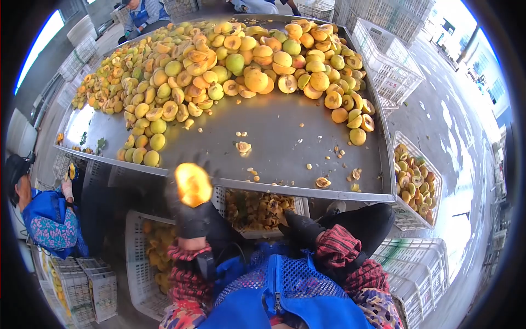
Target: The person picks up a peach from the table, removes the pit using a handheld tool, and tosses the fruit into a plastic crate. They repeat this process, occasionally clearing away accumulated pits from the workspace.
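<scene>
Raised beside the near edge of the metal table, my left hand in a dark glove is closed on a yellow peach half, its bright cut face showing. The fingers behind it are dark and blurred. Over my lap, my right hand, also in a dark glove, has its fingers curled together; whatever they hold, if anything, I cannot make out. A big heap of whole and halved peaches covers the far part of the table. Loose pits and scraps lie on the bare metal nearer me.
Below the table edge is a crate of peach scraps; a white crate of fruit stands at my left. Another full crate is to the right. Co-workers sit at left and far left. Stacked crates stand behind.
</scene>
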Action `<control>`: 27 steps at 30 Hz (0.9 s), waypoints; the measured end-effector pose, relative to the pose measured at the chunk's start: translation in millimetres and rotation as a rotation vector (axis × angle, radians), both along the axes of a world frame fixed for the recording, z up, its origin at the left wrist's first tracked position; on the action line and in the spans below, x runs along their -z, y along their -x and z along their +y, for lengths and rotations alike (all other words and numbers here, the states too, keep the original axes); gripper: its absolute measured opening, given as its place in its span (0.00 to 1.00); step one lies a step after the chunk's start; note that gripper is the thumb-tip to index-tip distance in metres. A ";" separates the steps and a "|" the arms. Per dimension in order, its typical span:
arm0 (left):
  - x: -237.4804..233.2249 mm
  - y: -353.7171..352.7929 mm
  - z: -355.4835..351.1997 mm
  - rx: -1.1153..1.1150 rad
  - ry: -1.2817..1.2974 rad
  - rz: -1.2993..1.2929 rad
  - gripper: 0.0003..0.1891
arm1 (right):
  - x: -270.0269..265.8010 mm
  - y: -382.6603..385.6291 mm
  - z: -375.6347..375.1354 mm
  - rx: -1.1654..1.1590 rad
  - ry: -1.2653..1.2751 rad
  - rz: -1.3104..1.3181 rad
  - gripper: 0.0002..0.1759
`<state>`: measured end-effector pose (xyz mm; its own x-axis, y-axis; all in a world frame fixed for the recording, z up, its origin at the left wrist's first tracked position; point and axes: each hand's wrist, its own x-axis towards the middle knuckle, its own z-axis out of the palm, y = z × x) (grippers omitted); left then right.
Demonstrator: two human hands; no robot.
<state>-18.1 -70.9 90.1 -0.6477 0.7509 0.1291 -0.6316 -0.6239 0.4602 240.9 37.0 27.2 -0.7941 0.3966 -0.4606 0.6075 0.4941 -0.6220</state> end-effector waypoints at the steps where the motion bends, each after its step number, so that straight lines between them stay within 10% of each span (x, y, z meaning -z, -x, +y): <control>1: 4.2 22.8 -27.4 -0.112 0.028 0.022 0.30 | 17.6 -0.6 -0.9 -0.006 -0.007 0.031 0.23; 4: 17.2 69.6 -134.8 -0.400 0.228 0.133 0.28 | 39.9 -5.9 1.0 -0.140 0.003 -0.084 0.24; 6: 46.8 94.8 -209.2 -0.801 0.920 0.636 0.28 | 46.1 -1.6 6.7 -0.096 0.011 -0.107 0.24; 8: 71.2 103.0 -260.9 -0.710 1.567 0.702 0.25 | 51.8 6.9 1.3 0.114 0.039 -0.014 0.25; 11: 95.2 127.3 -260.7 -0.941 1.610 0.968 0.23 | 37.4 11.6 11.8 -0.065 0.220 -0.242 0.26; 15: -11.0 90.8 -71.2 -0.576 1.000 0.519 0.23 | 37.1 4.2 9.4 0.020 0.168 -0.041 0.26; 19: -17.7 96.8 106.5 -0.293 0.659 0.739 0.24 | 38.9 -13.9 16.5 0.250 0.501 0.067 0.23; 27: -3.8 73.4 348.7 -0.403 1.628 1.425 0.50 | 12.3 -57.3 39.0 0.217 0.466 0.014 0.21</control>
<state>-91.5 277.9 93.9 -0.8244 0.5567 0.1018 0.5320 0.7009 0.4751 298.2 76.0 14.9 -0.7234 0.3080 -0.6179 0.6556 0.0257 -0.7547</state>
